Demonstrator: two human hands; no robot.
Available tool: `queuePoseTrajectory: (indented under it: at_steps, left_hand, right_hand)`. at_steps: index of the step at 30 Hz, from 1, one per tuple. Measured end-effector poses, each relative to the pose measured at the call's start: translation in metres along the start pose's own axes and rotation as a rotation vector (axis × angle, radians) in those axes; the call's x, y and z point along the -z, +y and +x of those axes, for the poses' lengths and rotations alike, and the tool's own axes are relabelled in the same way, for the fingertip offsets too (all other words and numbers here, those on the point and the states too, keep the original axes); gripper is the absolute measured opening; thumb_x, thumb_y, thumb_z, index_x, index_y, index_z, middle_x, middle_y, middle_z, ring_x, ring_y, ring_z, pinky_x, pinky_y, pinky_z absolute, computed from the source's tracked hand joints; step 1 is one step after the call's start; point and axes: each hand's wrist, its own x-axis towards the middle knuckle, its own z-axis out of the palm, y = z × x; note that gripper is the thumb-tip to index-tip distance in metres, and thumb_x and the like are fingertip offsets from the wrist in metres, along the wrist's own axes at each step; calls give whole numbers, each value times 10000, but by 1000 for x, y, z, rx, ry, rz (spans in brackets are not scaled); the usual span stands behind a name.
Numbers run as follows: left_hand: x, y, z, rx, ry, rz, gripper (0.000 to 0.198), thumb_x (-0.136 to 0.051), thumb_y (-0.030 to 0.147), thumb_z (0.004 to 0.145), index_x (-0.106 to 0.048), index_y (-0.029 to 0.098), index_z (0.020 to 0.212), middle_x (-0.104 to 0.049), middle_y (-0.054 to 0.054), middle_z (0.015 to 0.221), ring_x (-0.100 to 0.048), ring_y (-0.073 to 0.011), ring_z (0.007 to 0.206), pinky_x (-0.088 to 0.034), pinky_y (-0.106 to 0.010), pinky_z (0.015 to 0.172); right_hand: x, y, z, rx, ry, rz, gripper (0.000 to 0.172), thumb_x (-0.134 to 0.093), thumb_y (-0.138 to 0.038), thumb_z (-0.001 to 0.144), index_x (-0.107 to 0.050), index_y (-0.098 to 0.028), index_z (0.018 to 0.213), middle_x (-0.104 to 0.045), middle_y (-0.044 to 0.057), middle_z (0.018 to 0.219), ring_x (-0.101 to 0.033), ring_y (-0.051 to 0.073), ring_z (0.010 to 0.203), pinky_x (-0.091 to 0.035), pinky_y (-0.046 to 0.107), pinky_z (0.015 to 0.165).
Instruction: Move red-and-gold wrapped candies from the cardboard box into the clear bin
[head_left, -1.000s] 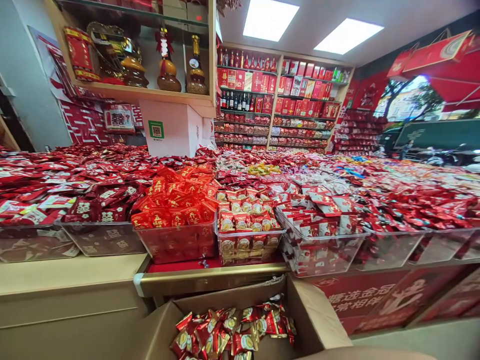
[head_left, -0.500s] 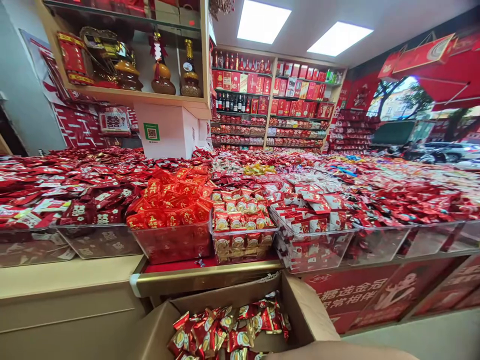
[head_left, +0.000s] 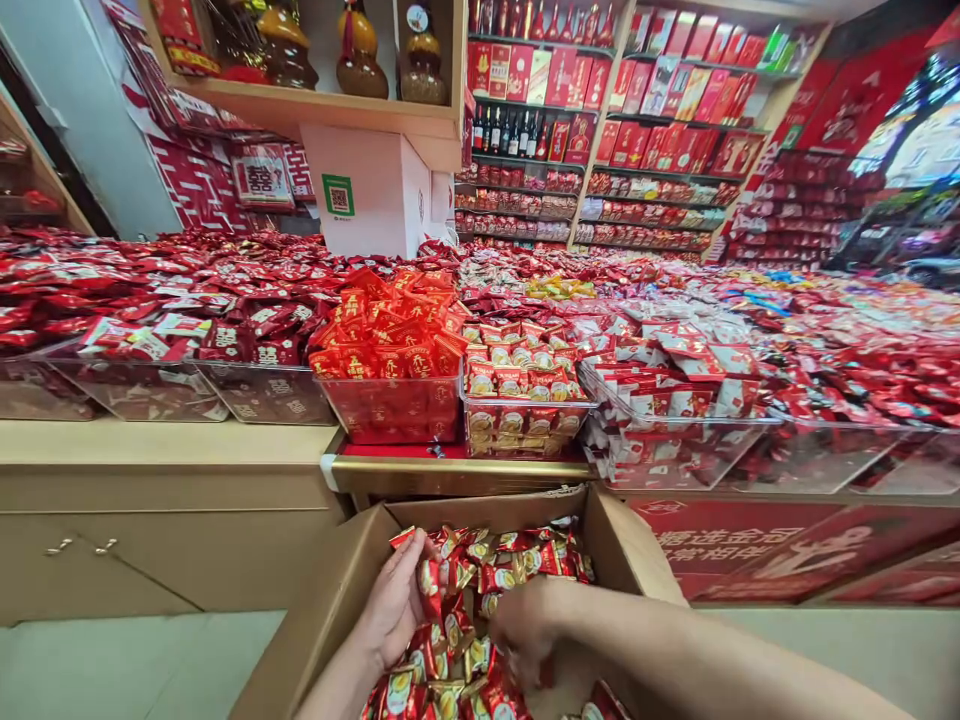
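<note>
A cardboard box (head_left: 634,540) stands open below the counter, holding red and gold wrapped candies (head_left: 431,650). Inside its left side, my left hand (head_left: 397,600) is cupped with the fingers curled round a wrapped candy (head_left: 431,588). More candies touch its palm. My right hand (head_left: 525,625) reaches down into the middle of the box; its fingers point downward and are blurred, so what they hold is unclear. Bare cardboard shows beside it. On the counter beyond, a clear plastic bin (head_left: 529,405) carries similar candies standing in rows.
Left of that bin is a clear bin of bright red packets (head_left: 386,345); right of it, a bin of red-and-white packets (head_left: 675,400). A gold counter edge (head_left: 457,475) runs just behind the box. Cabinet doors (head_left: 82,560) are at left, stocked shelves (head_left: 540,140) at the back.
The view has tilted down and shifted left. Both my hands are now inside the box among the candies; before, only part of an arm showed at the bottom edge.
</note>
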Motion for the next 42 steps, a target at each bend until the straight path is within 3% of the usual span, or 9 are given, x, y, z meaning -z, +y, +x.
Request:
queuePoseTrajectory:
  at_steps: [1, 5, 11, 18, 21, 26, 31, 36, 42]
  left_hand:
    - [0, 0, -1, -1, 3, 10, 205, -506, 412, 742, -498, 207, 737, -519, 73, 570, -487, -45, 414, -361, -143, 391]
    - [-6, -1, -3, -16, -50, 104, 266, -614, 346, 671, -576, 191, 884, -586, 51, 608, -422, -35, 336, -315, -145, 321]
    - [-18, -3, 0, -163, -25, 238, 149, -630, 300, 658, -652, 169, 727, -670, -10, 722, -570, -168, 743, -441, -242, 699]
    - [-14, 1, -1, -179, 56, 262, 173, -672, 320, 600, -582, 175, 623, -510, 65, 525, -432, -80, 440, -413, -181, 393]
    - [-17, 5, -3, -132, 65, 225, 200, -626, 365, 645, -579, 198, 746, -525, 71, 523, -414, -62, 381, -372, -167, 353]
    - [-18, 9, -6, 110, -18, 35, 430, -524, 460, 701, -525, 214, 1054, -492, 79, 367, -326, -41, 247, -198, -160, 283]
    - [-21, 11, -5, -68, 46, 37, 584, -662, 306, 623, -415, 252, 1149, -611, 63, 562, -410, -47, 351, -290, -137, 324]
    - [-23, 14, -3, -229, 82, 145, 626, -675, 292, 609, -375, 264, 1158, -676, 3, 814, -526, -92, 480, -399, -163, 375]
    - [-25, 9, -6, -281, 26, 243, 551, -628, 257, 664, -373, 256, 1152, -666, -52, 954, -610, -125, 593, -470, -195, 502]
  right_hand:
    - [10, -4, 15, -8, -70, -21, 225, -730, -212, 421, -539, -192, 537, -420, -78, 447, -424, 73, 428, -305, 185, 401]
    - [41, -16, 50, -31, 68, 365, 296, -662, -320, 556, -466, -177, 725, -475, -70, 549, -404, 58, 465, -292, 173, 420]
    - [36, -18, 46, -38, 112, 763, 402, -629, -474, 590, -372, -179, 682, -504, -55, 543, -421, 60, 437, -309, 180, 416]
    - [42, -33, 43, -63, 246, 887, 408, -692, -425, 528, -387, -172, 626, -522, -52, 546, -441, 67, 459, -342, 194, 448]
    - [44, -37, 42, 98, 382, 767, 345, -682, -393, 559, -422, -167, 586, -578, -8, 661, -516, 107, 596, -407, 240, 561]
    - [38, -38, 37, 487, 413, 72, 98, -539, -201, 722, -532, -188, 625, -607, 19, 792, -522, 134, 772, -394, 283, 738]
    - [34, -35, 33, 504, 374, -194, 175, -453, -83, 685, -551, -197, 773, -526, 36, 994, -458, 146, 896, -397, 254, 745]
    - [36, -33, 38, 337, 512, 140, 188, -425, -93, 727, -538, -190, 841, -544, 45, 875, -497, 139, 826, -413, 281, 742]
    - [29, -35, 48, 159, 234, 747, 346, -633, -326, 647, -517, -178, 938, -581, 25, 827, -535, 131, 754, -433, 270, 691]
